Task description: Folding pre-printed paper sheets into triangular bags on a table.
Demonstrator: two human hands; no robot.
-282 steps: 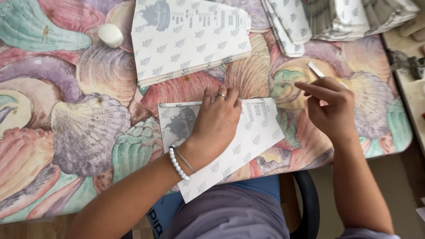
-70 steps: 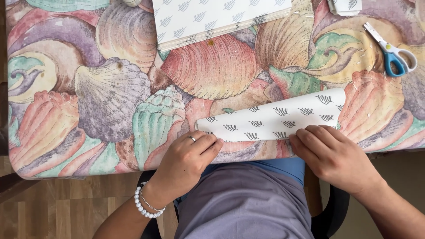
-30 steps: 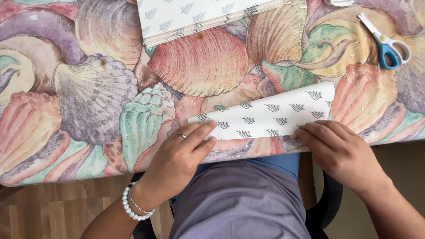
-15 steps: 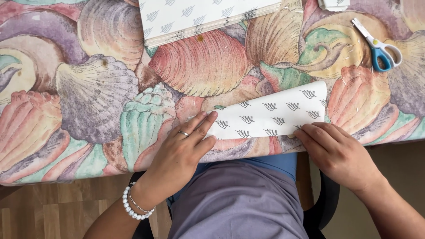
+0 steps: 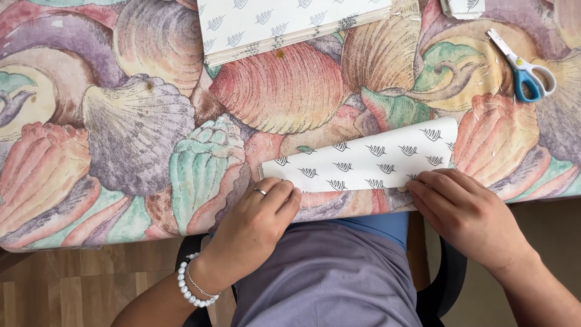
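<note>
I see the folded patterned sheet [image 5: 363, 163] now narrower than 2 seconds back, lower centre. Left hand [image 5: 257, 221] and right hand [image 5: 469, 212] press flat on its near edge, gripping nothing; I judge the crease is being set.

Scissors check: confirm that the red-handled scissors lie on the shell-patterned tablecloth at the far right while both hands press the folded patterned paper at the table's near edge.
Wrong colour: the head view shows the scissors have blue handles, not red. The rest holds: they lie on the shell-patterned tablecloth at the far right, while the left hand and right hand press the folded patterned paper.
</note>
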